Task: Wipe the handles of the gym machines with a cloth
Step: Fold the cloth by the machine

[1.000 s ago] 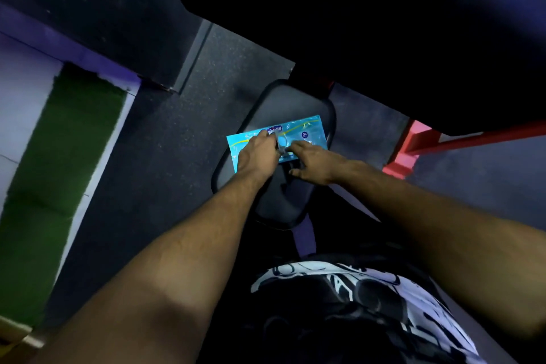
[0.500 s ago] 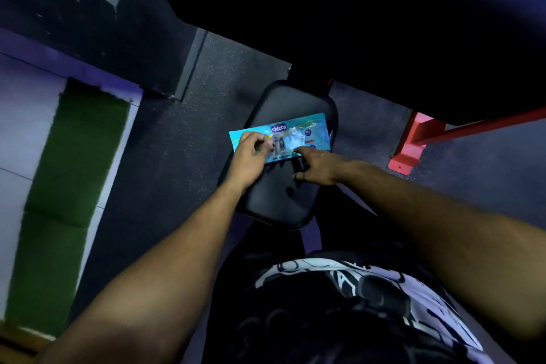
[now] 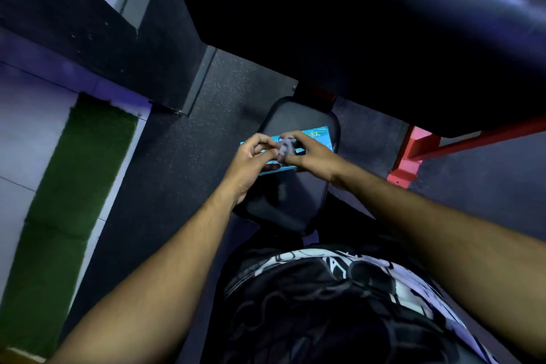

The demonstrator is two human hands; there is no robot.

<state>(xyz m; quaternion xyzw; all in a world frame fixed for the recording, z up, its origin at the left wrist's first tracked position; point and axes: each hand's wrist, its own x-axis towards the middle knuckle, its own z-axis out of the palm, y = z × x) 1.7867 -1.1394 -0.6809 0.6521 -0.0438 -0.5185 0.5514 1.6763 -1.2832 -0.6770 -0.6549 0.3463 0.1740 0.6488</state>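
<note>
shirt: nearest me, a black-and-white printed shirt (image 3: pixel 339 289) fills the bottom of the view
left hand: my left hand (image 3: pixel 251 161) hovers over the packet's left end, fingers curled; whether they pinch the wipe or the packet I cannot tell
right hand: my right hand (image 3: pixel 313 155) has its fingers clenched on the wipe, just beside the left
wipe: the task's cloth, a crumpled grey wipe (image 3: pixel 286 147), sits between both hands, just above the packet
packet: a blue wipes packet (image 3: pixel 320 134) lies on the seat pad
surface: black padded seat (image 3: pixel 295 204) carries the packet
step: I judge I should pin the packet with the left and draw the wipe straight up, slowly, so one sheet comes free
beyond: red frame (image 3: pixel 413 156) to the right; no handles in view
</note>
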